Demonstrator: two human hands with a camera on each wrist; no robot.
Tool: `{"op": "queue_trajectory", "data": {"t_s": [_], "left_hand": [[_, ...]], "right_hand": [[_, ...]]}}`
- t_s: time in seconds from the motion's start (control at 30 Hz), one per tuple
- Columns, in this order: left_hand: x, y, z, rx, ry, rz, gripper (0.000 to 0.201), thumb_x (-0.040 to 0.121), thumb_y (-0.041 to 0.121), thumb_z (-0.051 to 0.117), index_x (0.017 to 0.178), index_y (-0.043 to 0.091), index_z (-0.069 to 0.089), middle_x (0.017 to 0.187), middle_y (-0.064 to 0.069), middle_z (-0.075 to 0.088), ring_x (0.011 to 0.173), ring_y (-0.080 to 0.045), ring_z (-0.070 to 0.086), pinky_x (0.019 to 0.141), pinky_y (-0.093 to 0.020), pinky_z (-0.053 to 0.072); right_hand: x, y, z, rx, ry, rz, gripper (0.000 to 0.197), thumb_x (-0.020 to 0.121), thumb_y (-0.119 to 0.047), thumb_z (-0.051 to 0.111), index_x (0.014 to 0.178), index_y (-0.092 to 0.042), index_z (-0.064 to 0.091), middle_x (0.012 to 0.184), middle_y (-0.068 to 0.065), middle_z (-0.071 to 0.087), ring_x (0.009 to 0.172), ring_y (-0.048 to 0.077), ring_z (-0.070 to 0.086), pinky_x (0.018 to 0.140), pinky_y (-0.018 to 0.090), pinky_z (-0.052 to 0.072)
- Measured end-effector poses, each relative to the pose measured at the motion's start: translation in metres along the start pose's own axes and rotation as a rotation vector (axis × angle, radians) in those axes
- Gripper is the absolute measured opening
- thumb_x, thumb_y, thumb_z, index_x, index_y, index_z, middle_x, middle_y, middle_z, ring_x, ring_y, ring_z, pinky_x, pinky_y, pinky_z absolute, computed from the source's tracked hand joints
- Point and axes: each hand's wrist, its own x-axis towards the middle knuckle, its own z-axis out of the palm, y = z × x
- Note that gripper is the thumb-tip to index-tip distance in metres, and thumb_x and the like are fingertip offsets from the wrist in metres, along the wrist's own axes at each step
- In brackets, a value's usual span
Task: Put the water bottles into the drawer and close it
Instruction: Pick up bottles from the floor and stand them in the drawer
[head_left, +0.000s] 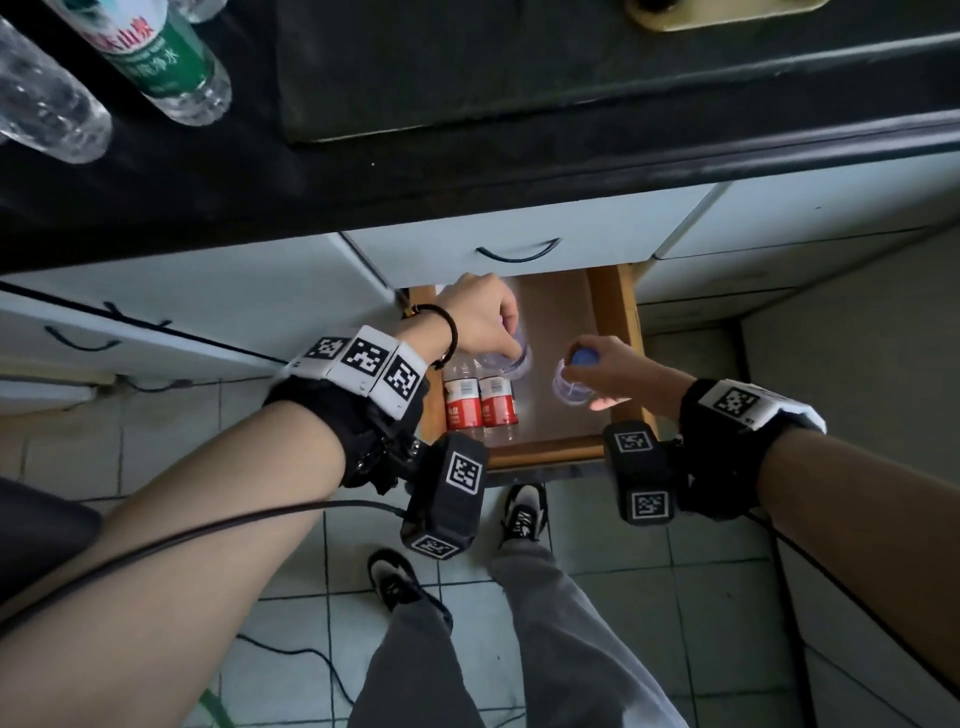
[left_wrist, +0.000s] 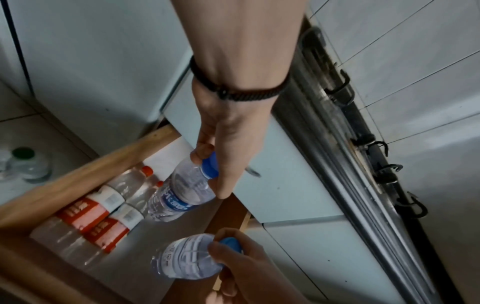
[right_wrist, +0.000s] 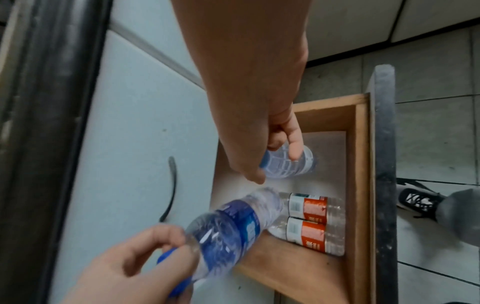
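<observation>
A wooden drawer (head_left: 629, 322) stands pulled out below the black counter. Two red-labelled bottles (head_left: 480, 402) lie side by side at its left, seen also in the right wrist view (right_wrist: 313, 220). My left hand (head_left: 506, 343) grips a blue-labelled bottle (left_wrist: 182, 195) at its neck, just under the blue cap, tilted over the red-labelled pair. My right hand (head_left: 587, 374) grips a second blue-capped bottle (right_wrist: 293, 164) by the neck over the drawer's bare right half. Whether either held bottle touches the drawer floor, I cannot tell.
On the counter at top left stand a green-labelled bottle (head_left: 166, 62) and a clear bottle (head_left: 47, 104). A shut drawer front with a dark handle (head_left: 519, 252) sits right above the open drawer. A green-capped bottle (left_wrist: 26, 162) stands beyond the drawer's left wall. My feet are on the tiled floor below.
</observation>
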Motion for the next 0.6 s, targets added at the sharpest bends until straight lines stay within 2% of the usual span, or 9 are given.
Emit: {"op": "queue_trajectory", "data": {"t_s": [0.07,0.13,0.17,0.23,0.3,0.33,0.4,0.5,0.6], "left_hand": [[0.015,0.001,0.020,-0.034,-0.025,0.004,0.012,0.064,0.021,0.073,0.061,0.023,0.061,0.064,0.012,0.057,0.063,-0.010,0.053,0.053,-0.021,0.037],[0.028,-0.001,0.038,-0.081,-0.059,-0.008,0.010,0.066,0.021,0.073,0.064,0.022,0.063,0.067,0.010,0.058,0.068,-0.014,0.055,0.058,-0.022,0.041],[0.033,-0.003,0.047,-0.096,-0.078,-0.009,0.007,0.067,0.021,0.072,0.066,0.022,0.065,0.067,0.009,0.059,0.067,-0.014,0.056,0.058,-0.023,0.044],[0.042,-0.006,0.061,-0.097,-0.141,-0.006,0.006,0.068,0.023,0.071,0.067,0.021,0.065,0.067,0.007,0.062,0.059,-0.015,0.059,0.057,-0.026,0.050],[0.047,-0.010,0.069,-0.092,-0.229,-0.002,0.007,0.069,0.025,0.070,0.068,0.020,0.065,0.066,0.002,0.065,0.054,-0.017,0.060,0.053,-0.026,0.050],[0.050,-0.011,0.072,-0.084,-0.277,0.000,0.008,0.071,0.026,0.070,0.072,0.019,0.067,0.068,-0.001,0.065,0.055,-0.019,0.061,0.051,-0.024,0.047],[0.056,-0.012,0.076,-0.034,-0.369,0.024,0.014,0.072,0.031,0.071,0.078,0.018,0.069,0.074,-0.002,0.069,0.063,-0.021,0.064,0.053,-0.024,0.046],[0.066,-0.010,0.086,0.039,-0.490,0.078,0.011,0.072,0.031,0.069,0.068,0.023,0.063,0.074,0.003,0.068,0.073,-0.021,0.066,0.061,-0.029,0.050],[0.079,-0.012,0.099,0.040,-0.485,0.076,0.012,0.069,0.034,0.066,0.069,0.023,0.062,0.080,-0.002,0.071,0.077,-0.024,0.070,0.069,-0.034,0.056]], "right_hand": [[0.006,0.014,0.000,-0.009,0.002,0.024,0.010,0.087,-0.025,0.060,0.096,-0.022,0.060,0.094,0.004,0.062,0.093,0.025,0.063,0.084,0.041,0.057],[0.011,0.024,0.002,-0.086,0.002,0.043,0.017,0.089,-0.026,0.057,0.104,-0.020,0.061,0.107,0.009,0.063,0.093,0.023,0.062,0.079,0.035,0.055],[0.014,0.030,0.004,-0.145,0.004,0.037,0.021,0.090,-0.026,0.056,0.109,-0.018,0.061,0.111,0.010,0.063,0.096,0.024,0.061,0.080,0.034,0.053],[0.020,0.036,0.007,-0.234,-0.013,0.015,0.026,0.091,-0.024,0.053,0.114,-0.016,0.062,0.117,0.011,0.063,0.107,0.027,0.059,0.091,0.036,0.048],[0.027,0.039,0.010,-0.280,-0.069,0.001,0.028,0.090,-0.023,0.053,0.116,-0.016,0.062,0.120,0.009,0.062,0.110,0.027,0.058,0.094,0.035,0.047],[0.031,0.039,0.011,-0.295,-0.102,0.004,0.028,0.090,-0.022,0.053,0.116,-0.017,0.061,0.121,0.007,0.062,0.108,0.025,0.058,0.090,0.033,0.048],[0.038,0.039,0.010,-0.302,-0.165,0.033,0.025,0.091,-0.022,0.052,0.114,-0.019,0.061,0.119,0.006,0.060,0.096,0.022,0.058,0.076,0.029,0.048],[0.053,0.039,0.010,-0.235,-0.267,0.111,0.021,0.095,-0.022,0.048,0.113,-0.017,0.057,0.114,0.009,0.057,0.088,0.022,0.062,0.055,0.026,0.052],[0.067,0.038,0.009,-0.217,-0.326,0.155,0.021,0.098,-0.024,0.044,0.116,-0.017,0.053,0.110,0.010,0.057,0.084,0.022,0.060,0.055,0.026,0.049]]}}
